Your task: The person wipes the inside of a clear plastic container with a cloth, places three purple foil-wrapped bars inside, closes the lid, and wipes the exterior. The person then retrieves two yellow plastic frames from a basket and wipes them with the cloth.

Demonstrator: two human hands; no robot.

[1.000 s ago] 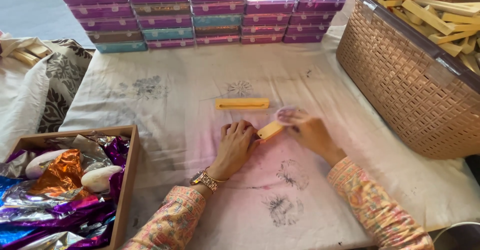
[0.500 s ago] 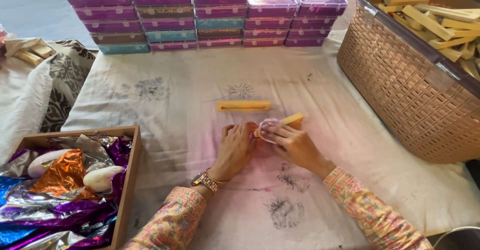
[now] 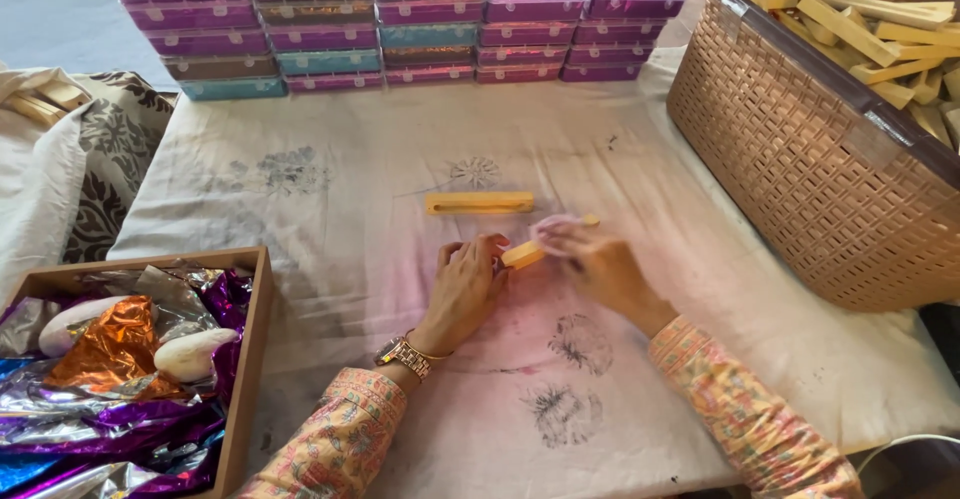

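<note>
The left hand [image 3: 468, 289] lay on the stained white cloth [image 3: 330, 219], its fingers curled closed around the near end of a pale yellow bar [image 3: 527, 253]; this grip seemed to keep the bar steady while the other hand worked on it. The right hand [image 3: 598, 267] was closed over the far part of the same bar, pinching a thin pinkish transparent film [image 3: 553, 227] against it; probably the film was being folded around the bar, but the fingers were blurred and I could not tell the exact fold.

A second yellow bar [image 3: 480, 202] lay flat on the cloth just beyond the held bar, apart from both hands; it looked set aside within easy reach. Farther beyond the held bar stood a row of stacked lidded boxes [image 3: 390, 21], mostly purple with some teal; they stood along the far edge of the cloth, probably to keep the middle free for work.

To the right of the held bar stood a brown woven basket [image 3: 800, 149] full of similar unwrapped bars [image 3: 860, 24]; to its left, near the person, was a wooden tray [image 3: 245, 359] with crumpled purple, orange and silver foil [image 3: 120, 379] and two whitish oval pieces [image 3: 195, 354].
</note>
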